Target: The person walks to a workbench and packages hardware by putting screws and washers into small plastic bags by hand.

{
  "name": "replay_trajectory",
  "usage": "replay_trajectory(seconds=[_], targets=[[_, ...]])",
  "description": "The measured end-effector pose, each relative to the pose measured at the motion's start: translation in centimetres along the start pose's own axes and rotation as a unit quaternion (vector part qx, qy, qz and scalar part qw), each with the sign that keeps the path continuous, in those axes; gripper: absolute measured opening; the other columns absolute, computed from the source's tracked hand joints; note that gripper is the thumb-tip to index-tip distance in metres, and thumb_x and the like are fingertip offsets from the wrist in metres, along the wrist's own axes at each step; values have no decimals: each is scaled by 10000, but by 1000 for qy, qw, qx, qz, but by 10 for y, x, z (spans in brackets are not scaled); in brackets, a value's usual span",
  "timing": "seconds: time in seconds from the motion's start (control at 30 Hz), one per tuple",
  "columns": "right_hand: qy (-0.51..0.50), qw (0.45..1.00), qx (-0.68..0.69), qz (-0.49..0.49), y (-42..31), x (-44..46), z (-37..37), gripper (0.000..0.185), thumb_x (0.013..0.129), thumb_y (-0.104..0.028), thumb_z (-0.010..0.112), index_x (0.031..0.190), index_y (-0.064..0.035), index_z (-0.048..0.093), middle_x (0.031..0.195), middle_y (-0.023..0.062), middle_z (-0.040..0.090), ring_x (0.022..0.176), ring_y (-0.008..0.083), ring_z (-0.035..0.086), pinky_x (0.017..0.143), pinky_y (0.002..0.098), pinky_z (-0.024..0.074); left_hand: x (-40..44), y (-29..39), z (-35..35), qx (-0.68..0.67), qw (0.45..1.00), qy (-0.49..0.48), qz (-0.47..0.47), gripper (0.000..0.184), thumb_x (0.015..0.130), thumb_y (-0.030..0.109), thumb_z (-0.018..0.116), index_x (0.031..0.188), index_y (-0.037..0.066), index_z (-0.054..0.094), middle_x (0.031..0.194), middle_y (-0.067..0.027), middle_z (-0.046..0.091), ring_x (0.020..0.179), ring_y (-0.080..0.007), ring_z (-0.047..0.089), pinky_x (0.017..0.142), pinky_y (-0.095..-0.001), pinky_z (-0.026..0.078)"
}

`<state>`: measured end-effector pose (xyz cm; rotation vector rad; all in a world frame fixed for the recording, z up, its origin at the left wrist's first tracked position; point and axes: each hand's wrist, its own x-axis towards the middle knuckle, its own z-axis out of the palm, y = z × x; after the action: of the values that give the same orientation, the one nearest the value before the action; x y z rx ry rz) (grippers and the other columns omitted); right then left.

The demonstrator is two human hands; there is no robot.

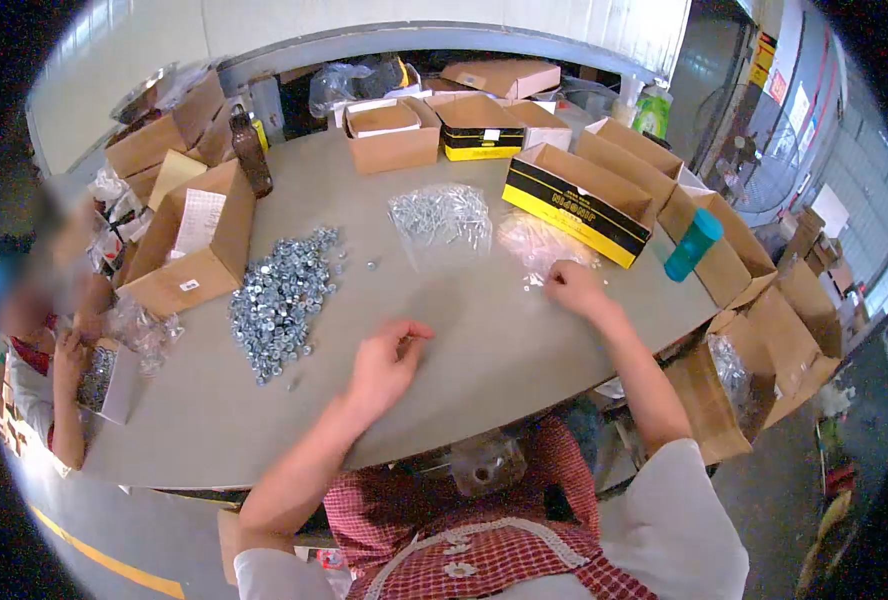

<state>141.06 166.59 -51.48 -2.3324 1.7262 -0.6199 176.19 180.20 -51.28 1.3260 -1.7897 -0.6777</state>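
My left hand is over the middle of the table, its fingers curled in towards the thumb; whatever they may hold is hidden. The fingers of my right hand are pinched together at the near edge of a heap of small pale pink pieces; what is between them is too small to make out. Beyond my hands lies a pile of metal screws on clear plastic. A large heap of small silvery metal nuts spreads to the left of my left hand.
A black-and-yellow box stands behind the pink pieces, with a teal bottle to its right. Cardboard boxes line the far edge. At left are an open carton, a brown bottle and another person beside a small box of metal parts.
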Motion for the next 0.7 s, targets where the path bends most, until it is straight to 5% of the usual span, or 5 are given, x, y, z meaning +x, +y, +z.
replay_trajectory(seconds=[0.17, 0.37, 0.47, 0.57, 0.7], targets=[[89, 988, 123, -32, -32, -3, -8, 201, 946, -230, 577, 989, -34, 559, 866, 184, 662, 815, 358, 668, 716, 441, 513, -3, 5, 2, -44, 998, 53, -10, 243, 923, 91, 612, 1159, 37, 631, 1041, -95, 712, 999, -204, 673, 893, -334, 519], [-44, 926, 338, -162, -115, -3, 21, 190, 1004, -233, 561, 1013, -49, 515, 846, 111, 660, 688, 203, 667, 677, 368, 543, 6, 8, -8, -32, 989, 132, 60, 355, 911, 163, 682, 1214, 24, 559, 1100, -104, 684, 1021, -220, 660, 912, -343, 508], [-168, 886, 405, -152, -167, -8, 24, 168, 988, -189, 598, 990, -40, 519, 826, 80, 647, 667, 174, 655, 660, 336, 552, 10, -1, -11, -27, 990, 133, 39, 322, 876, 189, 732, 1114, 26, 590, 1005, -78, 689, 914, -199, 658, 835, -342, 522], [-296, 797, 507, -139, -184, 11, 31, 153, 952, -129, 642, 1004, -31, 535, 821, 55, 633, 702, 159, 657, 639, 312, 551, 14, -12, -21, -75, 987, 92, -110, 293, 849, 211, 760, 1020, 28, 608, 886, -51, 682, 801, -155, 631, 752, -324, 521], [-211, 799, 541, -156, -177, 42, 54, 152, 910, -73, 663, 1015, -35, 560, 837, 49, 640, 738, 163, 661, 662, 320, 563, 19, -20, -25, -15, 990, 111, -92, 240, 820, 195, 766, 907, 13, 636, 751, -79, 675, 682, -194, 641, 665, -337, 523]])
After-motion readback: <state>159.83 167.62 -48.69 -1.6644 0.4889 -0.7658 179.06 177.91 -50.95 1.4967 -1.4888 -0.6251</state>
